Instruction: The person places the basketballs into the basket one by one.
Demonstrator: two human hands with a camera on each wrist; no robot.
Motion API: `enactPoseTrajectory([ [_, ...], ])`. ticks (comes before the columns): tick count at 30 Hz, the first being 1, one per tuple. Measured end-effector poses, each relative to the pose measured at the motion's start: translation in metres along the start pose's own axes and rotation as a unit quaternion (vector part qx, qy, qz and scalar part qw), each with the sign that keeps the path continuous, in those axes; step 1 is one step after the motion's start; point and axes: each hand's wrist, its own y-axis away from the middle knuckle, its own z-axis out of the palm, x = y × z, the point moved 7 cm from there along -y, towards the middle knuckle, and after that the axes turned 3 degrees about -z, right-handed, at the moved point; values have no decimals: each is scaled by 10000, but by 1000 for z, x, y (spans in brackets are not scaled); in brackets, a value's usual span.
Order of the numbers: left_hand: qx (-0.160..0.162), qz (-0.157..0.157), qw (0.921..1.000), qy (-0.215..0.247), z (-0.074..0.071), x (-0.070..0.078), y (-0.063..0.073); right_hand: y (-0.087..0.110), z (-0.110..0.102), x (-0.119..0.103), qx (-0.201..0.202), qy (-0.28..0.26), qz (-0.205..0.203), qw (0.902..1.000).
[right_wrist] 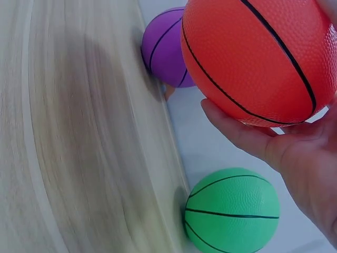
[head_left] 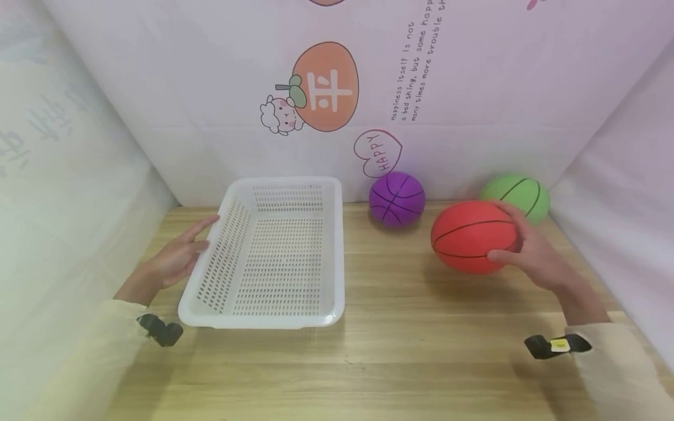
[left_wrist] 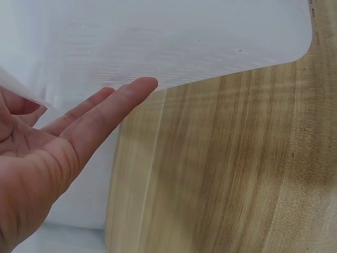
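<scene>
My right hand (head_left: 534,254) grips a red toy basketball (head_left: 471,238) from its right side, thumb on the near face and fingers behind. In the right wrist view the red ball is held up off the table, fingers (right_wrist: 237,124) supporting it. On the left, my left hand (head_left: 176,257) touches the outer left side of a white perforated plastic basket (head_left: 339,251), with nothing inside it. The left wrist view shows extended fingers (left_wrist: 113,113) just under the basket's rim. A purple ball (head_left: 396,200) and a green ball (head_left: 518,193) sit at the back of the table.
The wood-grain table (head_left: 368,368) ends at a printed white cloth backdrop (head_left: 221,88). White cloth also hangs along the left and right sides. The purple ball stands between basket and red ball; the green one is near the back right corner.
</scene>
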Motion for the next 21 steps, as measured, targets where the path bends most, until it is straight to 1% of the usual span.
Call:
enactPoseTrajectory([
  [8,-99,-3,9999,-44,0,0,0,-5,11,-9,-160,2,-97,9998],
  [16,-57,-64,10000,-33,-1,-1,0,-14,24,-24,-299,131,-90,9994],
  [21,-47,-66,10000,-22,1,-1,0,-19,33,-29,-475,6,-120,9988],
])
